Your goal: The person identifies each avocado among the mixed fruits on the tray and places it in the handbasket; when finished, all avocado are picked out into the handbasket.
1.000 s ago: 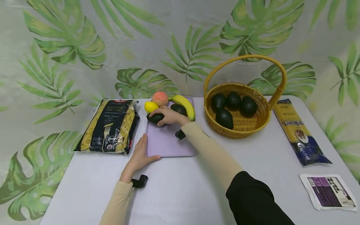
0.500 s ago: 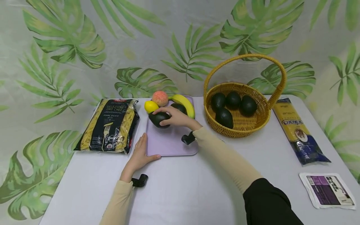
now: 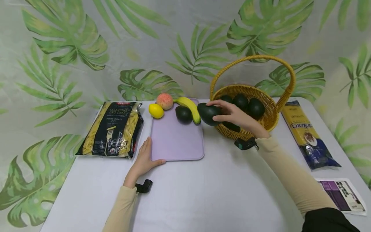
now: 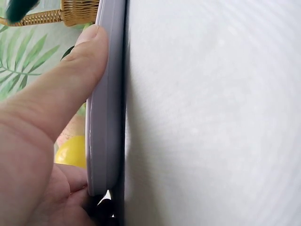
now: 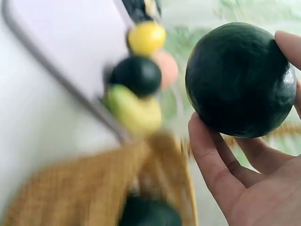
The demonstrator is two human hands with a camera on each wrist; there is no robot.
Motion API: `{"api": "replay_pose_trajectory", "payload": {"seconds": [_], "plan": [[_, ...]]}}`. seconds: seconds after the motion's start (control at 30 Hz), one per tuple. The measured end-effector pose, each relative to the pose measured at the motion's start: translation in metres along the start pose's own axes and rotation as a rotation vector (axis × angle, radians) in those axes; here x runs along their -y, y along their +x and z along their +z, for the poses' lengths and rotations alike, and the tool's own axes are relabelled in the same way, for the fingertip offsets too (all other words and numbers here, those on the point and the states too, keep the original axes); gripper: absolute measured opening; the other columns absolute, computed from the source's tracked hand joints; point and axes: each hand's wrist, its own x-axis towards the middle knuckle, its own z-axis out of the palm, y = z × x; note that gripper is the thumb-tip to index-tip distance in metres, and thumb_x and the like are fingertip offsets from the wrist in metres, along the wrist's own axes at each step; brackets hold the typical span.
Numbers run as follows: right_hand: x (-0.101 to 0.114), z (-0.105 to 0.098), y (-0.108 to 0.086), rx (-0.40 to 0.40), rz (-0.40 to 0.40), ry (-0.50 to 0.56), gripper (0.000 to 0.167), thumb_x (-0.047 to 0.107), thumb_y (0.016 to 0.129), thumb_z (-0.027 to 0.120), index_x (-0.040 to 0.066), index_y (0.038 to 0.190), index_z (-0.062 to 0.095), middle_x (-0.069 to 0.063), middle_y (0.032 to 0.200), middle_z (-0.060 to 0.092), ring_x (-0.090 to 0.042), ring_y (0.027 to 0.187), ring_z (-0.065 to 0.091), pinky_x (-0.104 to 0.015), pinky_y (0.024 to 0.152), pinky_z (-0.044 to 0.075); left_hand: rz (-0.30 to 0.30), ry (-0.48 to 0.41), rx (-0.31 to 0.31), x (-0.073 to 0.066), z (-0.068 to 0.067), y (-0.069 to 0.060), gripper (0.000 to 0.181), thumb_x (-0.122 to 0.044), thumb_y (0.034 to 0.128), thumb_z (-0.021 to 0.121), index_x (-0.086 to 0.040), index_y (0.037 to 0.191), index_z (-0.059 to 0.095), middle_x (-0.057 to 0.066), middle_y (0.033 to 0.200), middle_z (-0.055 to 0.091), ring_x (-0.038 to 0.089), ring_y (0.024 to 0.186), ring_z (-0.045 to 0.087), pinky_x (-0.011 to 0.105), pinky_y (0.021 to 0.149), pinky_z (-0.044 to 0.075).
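My right hand (image 3: 236,116) grips a dark green avocado (image 3: 207,114) between thumb and fingers. It is held up at the left side of the wicker basket (image 3: 272,120); in the right wrist view the avocado (image 5: 237,80) looks round and glossy. Several avocados (image 3: 255,108) lie inside the basket, partly covered by the hand. My left hand (image 3: 144,162) rests against the near left corner of the lilac tray (image 3: 176,141), fingers straight along its side, thumb along the front rim. Another avocado (image 3: 184,115) and a banana (image 3: 189,106) lie toward the tray's back right.
At the tray's back left are a lemon (image 3: 156,111) and a peach (image 3: 164,101). A penne bag (image 3: 111,130) lies left of the tray. Right of the basket lie a long pasta packet (image 3: 308,135) and a white-purple packet (image 3: 345,195). The basket's tall handle (image 3: 258,57) arches upward.
My right hand has lifted the avocado from beside the lemon and carried it right, across the tray to the basket's left side. The left hand has stayed at the tray corner.
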Motion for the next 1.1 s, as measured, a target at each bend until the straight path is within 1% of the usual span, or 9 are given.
{"api": "replay_pose_trajectory", "payload": {"seconds": [0.13,0.27,0.37,0.47,0.53,0.67,0.77,0.93,1.1], "plan": [[-0.01,-0.03,-0.032,-0.099,0.082,-0.033,0.05,0.017,0.095,0.062,0.016,0.142,0.044,-0.006,0.142,0.04,-0.028,0.124,0.044,-0.047,0.098,0.039,0.009,-0.019,-0.009,0.0,0.0,-0.001,0.113,-0.035,0.0791,0.078,0.014,0.146,0.002,0.031,0.154,-0.001,0.044,0.141,-0.001,0.054,0.113,0.003],[-0.02,-0.054,-0.057,-0.187,0.148,-0.048,0.05,0.017,0.096,0.059,0.015,0.143,0.042,-0.006,0.144,0.036,-0.033,0.131,0.035,-0.055,0.101,0.033,0.066,-0.06,-0.057,0.001,0.0,-0.004,0.116,-0.047,0.0783,0.076,0.014,0.147,0.004,0.033,0.153,0.003,0.046,0.14,0.002,0.055,0.113,0.003],[-0.025,-0.067,-0.07,-0.239,0.181,-0.062,0.05,0.019,0.098,0.056,0.018,0.145,0.039,-0.006,0.147,0.032,-0.033,0.131,0.032,-0.046,0.097,0.037,0.094,-0.071,-0.076,0.001,0.001,-0.005,0.118,-0.052,0.0776,0.074,0.015,0.146,0.005,0.034,0.152,0.004,0.046,0.14,0.003,0.055,0.112,0.003],[-0.031,-0.077,-0.081,-0.271,0.211,-0.082,0.052,0.023,0.099,0.054,0.022,0.148,0.035,-0.007,0.149,0.027,-0.03,0.128,0.032,-0.031,0.086,0.042,0.074,-0.06,-0.067,0.001,0.001,-0.004,0.116,-0.045,0.0781,0.076,0.015,0.146,0.005,0.034,0.152,0.004,0.046,0.14,0.003,0.055,0.112,0.004],[-0.034,-0.08,-0.086,-0.285,0.227,-0.102,0.053,0.024,0.099,0.053,0.024,0.149,0.033,-0.007,0.151,0.025,-0.028,0.126,0.032,-0.025,0.08,0.043,0.045,-0.041,-0.044,0.001,0.001,-0.002,0.114,-0.038,0.078,0.079,0.015,0.146,0.004,0.033,0.153,0.002,0.046,0.14,0.002,0.056,0.112,0.005],[-0.039,-0.083,-0.091,-0.283,0.247,-0.121,0.054,0.023,0.099,0.053,0.02,0.149,0.032,-0.007,0.151,0.025,-0.024,0.12,0.038,-0.025,0.079,0.045,0.014,-0.01,-0.017,-0.001,0.0,-0.001,0.112,-0.033,0.0793,0.079,0.015,0.146,0.003,0.031,0.154,0.001,0.044,0.141,0.001,0.054,0.113,0.005],[-0.043,-0.084,-0.092,-0.25,0.278,-0.141,0.057,0.024,0.099,0.055,0.019,0.15,0.031,-0.008,0.152,0.022,-0.029,0.123,0.035,-0.036,0.087,0.045,0.009,-0.006,-0.011,-0.002,-0.001,-0.001,0.112,-0.033,0.0796,0.078,0.015,0.146,0.002,0.031,0.154,0.0,0.044,0.141,0.001,0.054,0.113,0.005],[-0.049,-0.082,-0.086,-0.178,0.307,-0.205,0.06,0.025,0.096,0.059,0.018,0.149,0.031,-0.016,0.153,0.018,-0.041,0.133,0.023,-0.06,0.093,0.034,0.007,-0.011,-0.009,0.0,-0.001,-0.001,0.112,-0.033,0.0794,0.079,0.015,0.146,0.002,0.031,0.154,0.0,0.043,0.141,0.001,0.054,0.113,0.005],[-0.052,-0.079,-0.076,-0.139,0.319,-0.279,0.059,0.028,0.095,0.061,0.014,0.146,0.036,-0.02,0.152,0.023,-0.045,0.133,0.024,-0.066,0.094,0.033,0.014,-0.018,-0.011,-0.001,0.0,-0.001,0.112,-0.032,0.0793,0.079,0.015,0.146,0.002,0.031,0.154,0.0,0.043,0.141,0.001,0.053,0.113,0.005]]}}
